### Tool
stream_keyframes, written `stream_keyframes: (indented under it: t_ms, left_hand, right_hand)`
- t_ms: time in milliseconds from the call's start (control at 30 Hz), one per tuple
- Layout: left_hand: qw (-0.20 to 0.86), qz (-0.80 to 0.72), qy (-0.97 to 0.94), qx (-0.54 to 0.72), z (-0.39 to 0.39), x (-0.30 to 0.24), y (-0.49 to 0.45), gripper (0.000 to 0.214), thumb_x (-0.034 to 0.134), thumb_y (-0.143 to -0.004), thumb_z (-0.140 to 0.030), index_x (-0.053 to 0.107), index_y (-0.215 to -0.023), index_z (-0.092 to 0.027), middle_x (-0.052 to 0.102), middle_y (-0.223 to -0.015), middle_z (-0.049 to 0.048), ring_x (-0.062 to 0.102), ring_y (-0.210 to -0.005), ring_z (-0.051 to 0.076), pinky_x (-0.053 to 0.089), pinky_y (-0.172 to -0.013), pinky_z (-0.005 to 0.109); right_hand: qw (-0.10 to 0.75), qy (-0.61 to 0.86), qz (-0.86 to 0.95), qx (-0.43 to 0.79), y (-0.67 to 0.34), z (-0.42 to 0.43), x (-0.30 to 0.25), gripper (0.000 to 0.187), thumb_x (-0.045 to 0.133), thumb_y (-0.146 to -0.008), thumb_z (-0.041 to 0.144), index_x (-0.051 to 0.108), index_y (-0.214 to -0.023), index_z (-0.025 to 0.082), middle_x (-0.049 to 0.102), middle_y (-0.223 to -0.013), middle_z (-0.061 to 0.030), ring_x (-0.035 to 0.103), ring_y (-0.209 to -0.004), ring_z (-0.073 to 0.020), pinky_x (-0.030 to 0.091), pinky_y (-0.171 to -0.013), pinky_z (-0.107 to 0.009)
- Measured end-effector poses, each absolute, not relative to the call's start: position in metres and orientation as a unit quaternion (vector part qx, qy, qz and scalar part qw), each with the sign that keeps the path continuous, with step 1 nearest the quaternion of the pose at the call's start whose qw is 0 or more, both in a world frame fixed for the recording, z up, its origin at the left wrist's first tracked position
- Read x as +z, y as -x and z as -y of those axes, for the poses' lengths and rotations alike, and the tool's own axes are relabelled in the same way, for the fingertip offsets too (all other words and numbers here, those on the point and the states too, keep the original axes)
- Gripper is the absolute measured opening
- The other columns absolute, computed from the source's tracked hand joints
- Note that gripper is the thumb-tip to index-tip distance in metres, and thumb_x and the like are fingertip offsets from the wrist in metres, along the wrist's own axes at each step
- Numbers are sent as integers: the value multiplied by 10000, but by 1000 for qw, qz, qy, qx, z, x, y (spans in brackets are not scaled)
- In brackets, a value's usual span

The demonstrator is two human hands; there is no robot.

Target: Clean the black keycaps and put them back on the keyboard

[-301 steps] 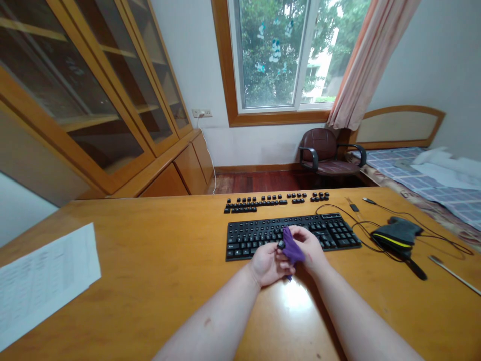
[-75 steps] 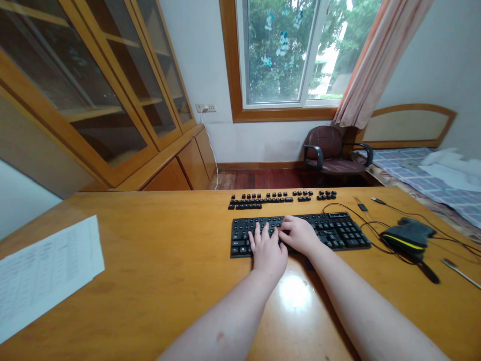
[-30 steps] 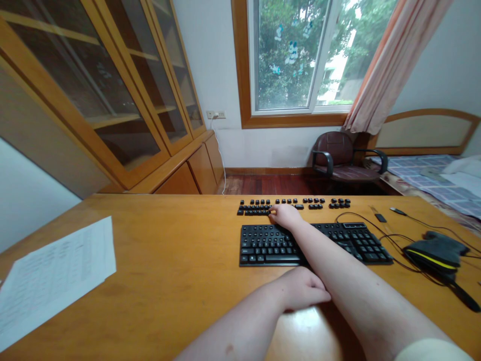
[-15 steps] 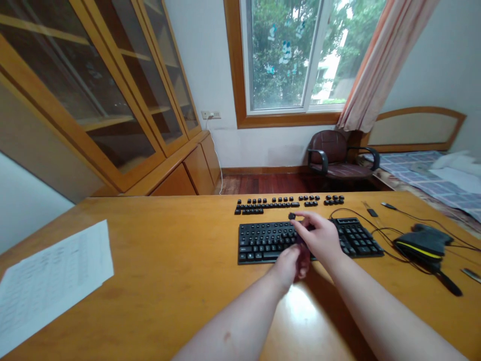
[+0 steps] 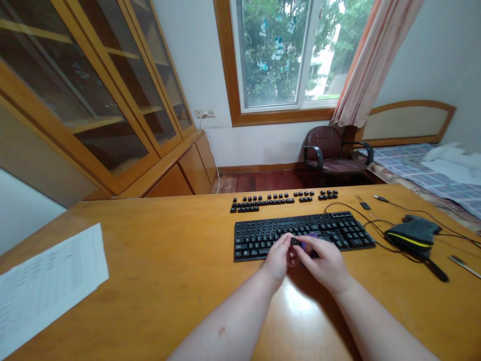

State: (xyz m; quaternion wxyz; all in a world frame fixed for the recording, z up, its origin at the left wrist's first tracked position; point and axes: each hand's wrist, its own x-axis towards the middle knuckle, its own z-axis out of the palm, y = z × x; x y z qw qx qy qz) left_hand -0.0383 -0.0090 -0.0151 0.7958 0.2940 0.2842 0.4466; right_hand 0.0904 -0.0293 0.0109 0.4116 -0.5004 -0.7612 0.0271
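A small black keycap (image 5: 294,241) sits between the fingertips of my two hands, just in front of the keyboard. My left hand (image 5: 278,260) is closed, its thumb and fingers against the keycap's left side. From the right, my right hand (image 5: 326,260) pinches at the same keycap. Something purple (image 5: 312,234) shows behind the right fingers; its kind and which hand has it are hidden. The black keyboard (image 5: 248,240) lies flat beyond both hands, with many small key posts bare in its upper rows. Several loose keycaps (image 5: 278,197) stand in rows behind it.
Printed papers (image 5: 52,286) lie at the desk's left. To the right are a grey and black pouch with a yellow stripe (image 5: 411,235), a cable (image 5: 413,206), a small black piece (image 5: 365,205) and a slim tool (image 5: 464,265). A chair (image 5: 330,150) stands beyond the desk.
My right hand has brought the keycap down from above the keyboard to my left fingertips. The purple thing now shows behind the right fingers. The view has shifted slightly.
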Motion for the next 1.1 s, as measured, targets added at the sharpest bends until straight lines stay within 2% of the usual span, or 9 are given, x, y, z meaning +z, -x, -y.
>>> stream_keyframes:
  t_ms: [267,333,433,533,600,767,900,1033,1100]
  left_hand:
    - [796,-269,-289,458,10,-11,39,342,595,-728,-467,426,-700,-171,352,-505,-70,353,-430,53,252,-443,183]
    - [810,-239,-276,460,10,-7,40,318,582,-747,-424,394,-680,-177,336,-508,-71,339,-425,54,256,-451,190]
    - [832,-186,-257,456,11,0,41,258,532,-788,-351,367,-683,-184,319,-528,-66,330,-429,59,256,-463,198]
    - [847,-160,-245,444,12,4,42,215,488,-814,-309,365,-690,-183,321,-554,-57,333,-448,64,262,-479,203]
    - [853,-153,-242,436,12,4,43,205,473,-821,-299,367,-691,-181,320,-564,-54,337,-458,66,268,-488,207]
    - [864,-153,-240,416,12,-2,42,190,476,-823,-311,387,-717,-181,318,-575,-54,357,-475,71,289,-515,218]
    - [866,-157,-243,408,11,-4,42,189,457,-836,-326,387,-729,-186,328,-590,-52,365,-482,76,298,-527,227]
    - [868,-147,-259,398,12,-5,42,185,464,-826,-308,385,-715,-184,339,-598,-47,373,-490,82,311,-537,236]
    - [872,-155,-259,386,12,-6,41,191,478,-818,-322,393,-718,-183,346,-595,-46,383,-493,85,321,-544,239]
  right_hand:
    - [405,505,755,104,-93,32,17,202,562,-793,323,638,-928,193,598,-604,-1,557,-541,-135,447,-546,-255]
    - [453,519,711,139,-94,29,14,241,536,-805,338,615,-993,209,641,-761,-39,602,-701,-177,481,-659,-294]
    - [563,527,602,208,-94,22,6,307,495,-822,348,559,-1089,211,631,-987,-92,591,-920,-224,474,-811,-369]
    - [632,499,512,298,-90,15,0,413,567,-780,341,501,-1163,202,615,-1062,-113,595,-947,-227,476,-840,-393]
    - [644,491,483,334,-88,13,0,458,613,-749,333,503,-1172,193,609,-1097,-115,597,-957,-228,467,-864,-406]
    - [562,530,551,316,-91,18,8,203,578,-778,339,670,-893,200,665,-929,-76,605,-885,-218,460,-853,-395]
    - [547,520,601,265,-92,21,9,181,573,-783,335,688,-850,211,657,-910,-71,598,-874,-212,462,-826,-375]
    - [569,575,529,257,-91,18,3,241,642,-721,371,657,-868,179,656,-795,-73,606,-731,-204,499,-703,-361]
    - [574,567,535,250,-91,18,3,206,647,-717,363,653,-818,184,645,-776,-69,598,-726,-202,497,-693,-352]
